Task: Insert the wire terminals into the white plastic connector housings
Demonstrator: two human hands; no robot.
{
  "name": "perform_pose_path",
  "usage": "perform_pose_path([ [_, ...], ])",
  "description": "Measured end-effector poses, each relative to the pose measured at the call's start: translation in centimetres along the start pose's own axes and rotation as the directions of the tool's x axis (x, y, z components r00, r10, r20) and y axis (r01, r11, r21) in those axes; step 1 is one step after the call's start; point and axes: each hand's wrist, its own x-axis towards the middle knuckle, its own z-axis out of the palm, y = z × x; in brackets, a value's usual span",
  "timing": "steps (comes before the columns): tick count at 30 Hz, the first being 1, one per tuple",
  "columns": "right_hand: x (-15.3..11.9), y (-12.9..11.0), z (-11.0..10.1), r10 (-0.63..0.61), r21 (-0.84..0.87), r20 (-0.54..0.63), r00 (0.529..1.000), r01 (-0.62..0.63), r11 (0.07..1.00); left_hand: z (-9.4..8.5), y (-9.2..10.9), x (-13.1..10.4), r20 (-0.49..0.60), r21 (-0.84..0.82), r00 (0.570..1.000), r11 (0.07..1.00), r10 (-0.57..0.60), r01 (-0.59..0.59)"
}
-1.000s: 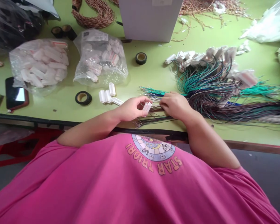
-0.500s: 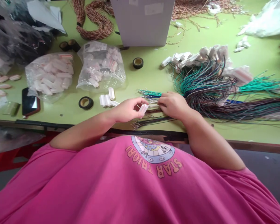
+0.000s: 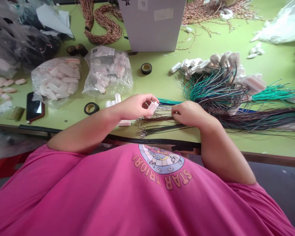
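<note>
My left hand [image 3: 139, 106] pinches a small white connector housing [image 3: 152, 107] between thumb and fingers, above the loose wire ends. Just right of it, my right hand [image 3: 190, 114] is closed, with its fingertips on a thin white wire [image 3: 165, 111]. Green wires [image 3: 167, 101] run behind the hands, and dark wires [image 3: 159, 128] with metal-tipped ends lie nearer the table edge. White housings [image 3: 110, 103] lie partly hidden behind my left wrist, and another housing [image 3: 124, 123] shows just below that forearm.
To the right spreads a big bundle of wires [image 3: 211, 88] with white housings [image 3: 198, 64] on it. Bags of housings [image 3: 60, 78] [image 3: 108, 72], tape rolls [image 3: 91, 108] [image 3: 146, 68] and a phone [image 3: 34, 106] occupy the left and middle. A grey box [image 3: 152, 29] stands at the back.
My left hand has risen slightly with the housing, and my right hand has shifted a little right, widening the gap between them. The whole view has shifted slightly.
</note>
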Motion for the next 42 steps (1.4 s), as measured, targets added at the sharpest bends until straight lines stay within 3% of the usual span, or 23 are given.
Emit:
perform_pose_path([
  [3, -0.3, 0.5, -0.6, 0.095, 0.214, -0.158, 0.983, -0.060, 0.975, 0.0, 0.4, 0.8, 0.016, -0.033, 1.000, 0.999, -0.004, 0.005],
  [6, -0.4, 0.4, -0.7, 0.234, 0.541, -0.323, 0.917, -0.024, 0.840, 0.5, 0.1, 1.7, 0.046, -0.138, 0.999, 0.990, -0.019, 0.025],
  [8, -0.4, -0.1, -0.4, 0.254, 0.664, -0.331, 0.909, 0.033, 0.747, 1.0, -0.5, 2.2, 0.048, -0.271, 0.999, 0.962, -0.025, 0.037],
  [10, -0.3, -1.0, 0.1, 0.184, 0.681, -0.313, 0.932, 0.085, 0.727, 1.7, -1.1, 2.5, 0.038, -0.396, 0.999, 0.917, -0.037, 0.049],
  [13, -0.1, -2.1, 0.8, 0.066, 0.591, -0.327, 0.943, 0.149, 0.793, 2.4, -1.9, 2.4, 0.023, -0.536, 0.999, 0.843, -0.040, 0.046],
  [17, -0.3, -2.3, 1.1, 0.083, 0.478, -0.390, 0.917, 0.125, 0.869, 2.7, -2.5, 2.2, 0.059, -0.681, 0.997, 0.728, -0.042, 0.071],
  [20, -0.6, -2.1, 0.9, 0.079, 0.428, -0.339, 0.937, 0.080, 0.900, 2.6, -2.6, 2.3, 0.073, -0.722, 0.996, 0.686, -0.056, 0.091],
  [25, -0.8, -2.1, 1.2, 0.095, 0.332, -0.325, 0.941, 0.019, 0.943, 2.5, -3.0, 2.4, 0.062, -0.711, 0.996, 0.698, -0.058, 0.085],
  [30, -0.8, -2.5, 1.7, 0.041, 0.038, -0.410, 0.911, -0.027, 0.999, 2.6, -3.0, 2.5, 0.066, -0.696, 0.994, 0.710, -0.087, 0.109],
  [34, -1.0, -2.8, 1.6, -0.011, -0.144, -0.397, 0.918, -0.051, 0.988, 2.8, -2.6, 2.4, 0.063, -0.695, 0.989, 0.706, -0.130, 0.137],
  [42, -0.7, -3.7, 2.6, -0.098, -0.186, -0.339, 0.936, 0.035, 0.982, 3.7, -2.6, 2.7, 0.008, -0.669, 0.988, 0.734, -0.152, 0.118],
])
